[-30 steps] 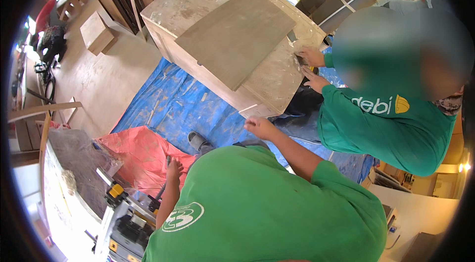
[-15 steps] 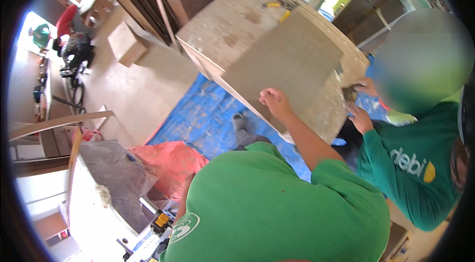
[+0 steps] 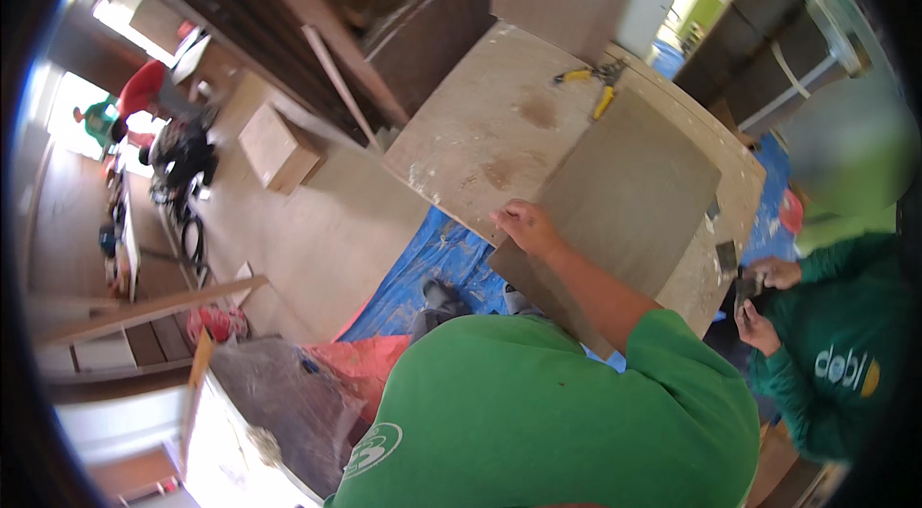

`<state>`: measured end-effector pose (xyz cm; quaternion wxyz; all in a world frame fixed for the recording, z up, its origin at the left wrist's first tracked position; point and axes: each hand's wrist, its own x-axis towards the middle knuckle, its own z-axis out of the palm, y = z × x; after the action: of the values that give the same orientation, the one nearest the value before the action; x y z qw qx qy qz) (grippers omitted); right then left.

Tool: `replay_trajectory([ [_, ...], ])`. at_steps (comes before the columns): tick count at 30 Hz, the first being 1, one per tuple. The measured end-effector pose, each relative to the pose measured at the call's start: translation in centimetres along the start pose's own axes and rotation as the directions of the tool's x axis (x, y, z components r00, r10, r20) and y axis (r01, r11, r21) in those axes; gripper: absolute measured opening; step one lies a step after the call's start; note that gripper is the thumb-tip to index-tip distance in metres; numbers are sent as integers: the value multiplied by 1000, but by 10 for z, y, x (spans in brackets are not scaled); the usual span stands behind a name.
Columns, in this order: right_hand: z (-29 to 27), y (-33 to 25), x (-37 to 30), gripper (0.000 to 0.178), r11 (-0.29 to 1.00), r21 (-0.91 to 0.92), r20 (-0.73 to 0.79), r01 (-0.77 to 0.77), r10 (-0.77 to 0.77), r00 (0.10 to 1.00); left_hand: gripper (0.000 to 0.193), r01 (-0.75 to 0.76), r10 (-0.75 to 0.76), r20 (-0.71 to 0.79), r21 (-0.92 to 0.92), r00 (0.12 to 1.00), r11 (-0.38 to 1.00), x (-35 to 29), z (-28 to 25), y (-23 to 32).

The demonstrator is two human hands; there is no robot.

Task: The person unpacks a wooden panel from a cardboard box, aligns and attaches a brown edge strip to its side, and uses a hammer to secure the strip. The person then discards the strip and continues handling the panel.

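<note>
My right hand (image 3: 526, 225) reaches over the near edge of a wooden work table (image 3: 451, 114). Its fingers are curled together. Whatever they may hold is hidden. Beside the hand and under my forearm lies a flat grey-brown board (image 3: 639, 191), its near corner jutting past the table edge. My left hand is out of sight. At the right, a co-worker in a dark green sleeve (image 3: 831, 258) handles a small dark piece (image 3: 745, 289) with both hands. Another small dark square piece (image 3: 727, 255) lies on the table near them.
Yellow-handled pliers (image 3: 603, 97) lie at the board's far corner. A blue tarp (image 3: 394, 273) covers the floor by my feet. A wooden box (image 3: 279, 151) stands at the left. Plastic sheeting (image 3: 288, 393) drapes something at the lower left. More people work far left.
The board has slid toward me and now overhangs the table edge. My right hand stays curled near its edge. The co-worker's hands have drawn back from the table. My view has shifted.
</note>
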<state>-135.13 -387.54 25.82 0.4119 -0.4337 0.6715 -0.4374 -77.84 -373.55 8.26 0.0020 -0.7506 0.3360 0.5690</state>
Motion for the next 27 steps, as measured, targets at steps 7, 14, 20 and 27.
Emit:
replay_trajectory([
  [7,8,-11,-8,63,960,-3,39,-280,279,959,44,-264,126,284,523,951,810,140,-60,150],
  [14,77,-36,-76,55,940,134,-186,-312,333,924,48,-279,173,324,315,930,907,279,-125,386],
  [20,144,-28,-126,44,851,127,-333,-510,521,786,43,-411,358,244,222,901,884,310,-117,555],
  [27,203,14,-166,46,773,106,-424,-625,604,675,31,-915,889,235,186,394,357,246,-46,597],
])
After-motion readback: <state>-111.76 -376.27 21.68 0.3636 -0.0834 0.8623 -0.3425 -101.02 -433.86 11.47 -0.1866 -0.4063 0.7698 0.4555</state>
